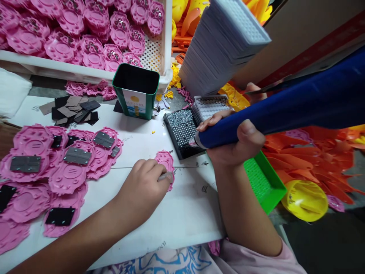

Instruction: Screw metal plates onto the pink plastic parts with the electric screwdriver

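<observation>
My right hand is wrapped round a blue electric screwdriver. The driver's tip points down at a black screw tray, which has screws in a grid of holes and a loose pile at its far end. My left hand is closed over a pink plastic part lying on the white work surface. Between its thumb and fingers shows the edge of a small grey plate, mostly hidden by the hand.
Pink parts with screwed-on plates lie at left, below loose plates. A green bin stands before a white crate of pink parts. Stacked white trays rise behind. At right are a green basket and a yellow cup.
</observation>
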### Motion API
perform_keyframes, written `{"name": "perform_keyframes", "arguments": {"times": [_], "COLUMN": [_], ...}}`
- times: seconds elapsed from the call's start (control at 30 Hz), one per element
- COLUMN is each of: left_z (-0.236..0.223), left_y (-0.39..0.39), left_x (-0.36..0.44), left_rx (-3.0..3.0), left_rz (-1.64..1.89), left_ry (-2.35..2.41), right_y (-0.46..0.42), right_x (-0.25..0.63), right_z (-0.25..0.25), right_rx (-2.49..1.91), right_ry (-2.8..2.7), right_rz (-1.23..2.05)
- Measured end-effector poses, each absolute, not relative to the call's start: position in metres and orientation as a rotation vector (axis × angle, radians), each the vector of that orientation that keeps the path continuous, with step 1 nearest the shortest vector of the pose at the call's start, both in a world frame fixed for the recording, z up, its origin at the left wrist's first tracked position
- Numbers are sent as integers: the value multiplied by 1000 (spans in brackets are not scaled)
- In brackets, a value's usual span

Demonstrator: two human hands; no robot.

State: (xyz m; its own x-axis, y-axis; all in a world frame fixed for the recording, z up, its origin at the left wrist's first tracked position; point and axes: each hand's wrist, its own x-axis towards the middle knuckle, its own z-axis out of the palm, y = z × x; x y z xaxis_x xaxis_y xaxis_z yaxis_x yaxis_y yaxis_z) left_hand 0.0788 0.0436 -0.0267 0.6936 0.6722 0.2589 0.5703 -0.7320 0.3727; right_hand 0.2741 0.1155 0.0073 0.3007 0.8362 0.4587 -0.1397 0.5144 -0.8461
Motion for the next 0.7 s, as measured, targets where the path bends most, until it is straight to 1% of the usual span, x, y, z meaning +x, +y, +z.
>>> {"name": "perform_keyframes", "arguments": {"times": [0.4, 0.7], "left_z": [-27, -28], "left_y": [44, 42], "left_x": [80, 80], "left_rx": [2609, 2617], "left_rz": [578, 591], "left_ry": [996, 993], "right_y": [116, 116], "right_x": [273, 280], "right_z": [2, 8], "right_rx": [-780, -789], "right_ry": [-990, -1046], "right_rz": [826, 798]}}
